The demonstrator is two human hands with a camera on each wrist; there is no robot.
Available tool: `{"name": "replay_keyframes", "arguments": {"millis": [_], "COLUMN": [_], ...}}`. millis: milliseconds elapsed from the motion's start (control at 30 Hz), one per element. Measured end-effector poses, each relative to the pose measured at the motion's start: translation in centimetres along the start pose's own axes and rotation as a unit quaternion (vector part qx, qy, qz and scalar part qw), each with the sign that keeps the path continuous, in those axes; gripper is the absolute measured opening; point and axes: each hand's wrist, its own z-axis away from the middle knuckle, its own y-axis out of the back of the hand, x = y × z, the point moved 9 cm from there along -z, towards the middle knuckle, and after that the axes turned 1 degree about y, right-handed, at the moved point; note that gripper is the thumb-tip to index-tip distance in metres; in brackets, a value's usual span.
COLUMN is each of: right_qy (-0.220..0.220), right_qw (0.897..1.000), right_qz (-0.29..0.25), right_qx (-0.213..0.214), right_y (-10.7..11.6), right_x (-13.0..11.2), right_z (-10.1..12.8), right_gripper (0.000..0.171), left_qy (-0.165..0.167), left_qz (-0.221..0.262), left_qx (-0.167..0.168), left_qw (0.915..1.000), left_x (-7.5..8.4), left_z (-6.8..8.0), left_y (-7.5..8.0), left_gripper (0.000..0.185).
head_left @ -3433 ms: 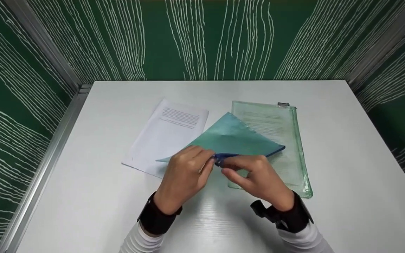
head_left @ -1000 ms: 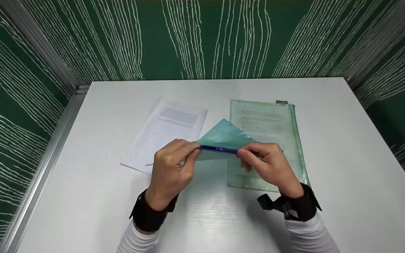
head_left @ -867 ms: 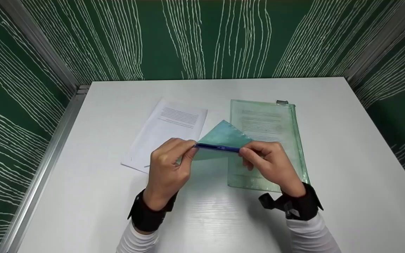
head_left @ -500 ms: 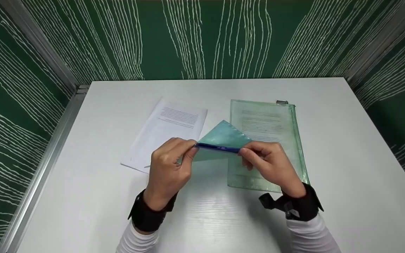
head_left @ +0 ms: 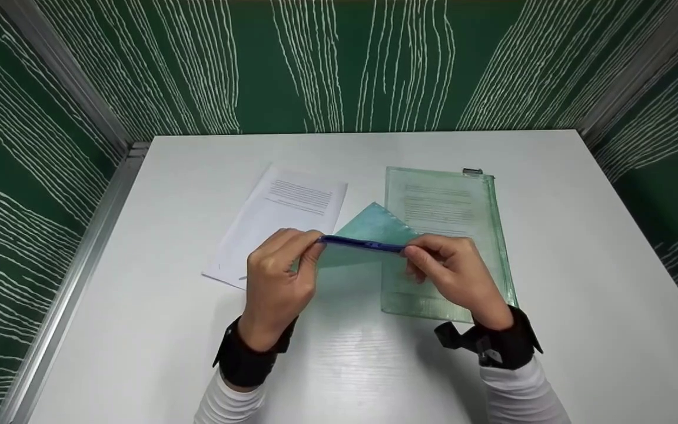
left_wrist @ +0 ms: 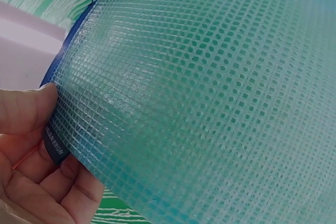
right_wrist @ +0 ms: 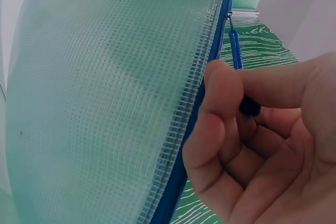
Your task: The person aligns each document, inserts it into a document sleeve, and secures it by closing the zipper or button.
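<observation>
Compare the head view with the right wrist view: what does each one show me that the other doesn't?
Head only: the left hand pinching the blue mesh pouch's zip edge, the printed sheets and the clear green pouch flat on the white table.

Right wrist only: the blue zip pull dangling beside the thumb, and the mesh weave close up.

Both: the right hand pinching the blue zip edge.

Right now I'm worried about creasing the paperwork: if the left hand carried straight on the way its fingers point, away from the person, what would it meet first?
Probably the white printed sheet lying just beyond the left hand, which grips the blue-zipped mesh pouch. Height above the table is unclear.
</observation>
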Motion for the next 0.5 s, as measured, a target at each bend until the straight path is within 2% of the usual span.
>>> {"name": "replay_keyframes", "arguments": {"millis": [367,500], "right_qy": [0.0,-0.022], "right_qw": [1.0,1.0], "right_qz": [0.007,0.012], "right_qx": [0.001,0.013], "right_y": [0.02,0.45], "right_x": [0.11,0.61], "right_z": [0.07,0.15], "right_gripper": [0.019,0.017], "left_qy": [0.0,-0.004], "left_qz": [-0.002,-0.001], "left_qx": [0.003,0.023], "left_qw": [1.0,0.9997], "left_x": [-0.04,-0.08], "left_z": [0.17,0.16], "left_y": [-0.08,0.42], "left_gripper": [0.003,0.003]}}
